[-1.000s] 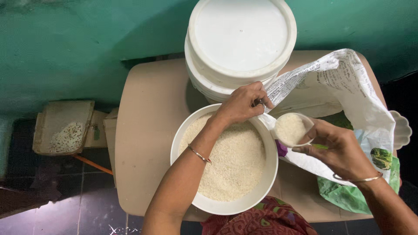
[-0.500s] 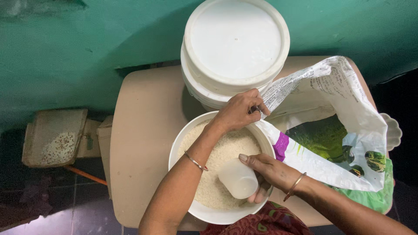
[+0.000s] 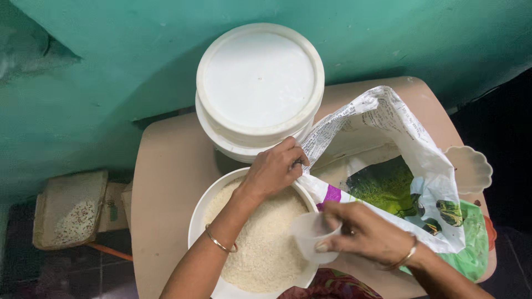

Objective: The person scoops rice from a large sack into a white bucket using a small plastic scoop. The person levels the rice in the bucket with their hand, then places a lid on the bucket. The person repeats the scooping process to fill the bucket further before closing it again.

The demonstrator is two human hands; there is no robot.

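A large white bowl (image 3: 202, 213) heaped with white rice (image 3: 263, 238) sits on a beige table (image 3: 166, 182). My left hand (image 3: 274, 169) reaches across the bowl and pinches the open edge of a printed plastic rice bag (image 3: 410, 182) lying to the right. A small white plastic cup (image 3: 315, 235) hangs at the bowl's right rim, gripped in my right hand (image 3: 366, 232), its mouth turned left and looking empty. Both wrists wear thin bangles.
A big white lidded bucket (image 3: 260, 83) stands at the table's back against a teal wall. A scalloped pale dish (image 3: 471, 169) sits at the right edge. Down on the dark floor to the left lies a flat woven tray (image 3: 69, 207) with a few grains.
My right hand carried a full cup from the bag, tipped it over the bowl, and now holds it empty at the bowl's right rim. My left hand kept hold of the bag.
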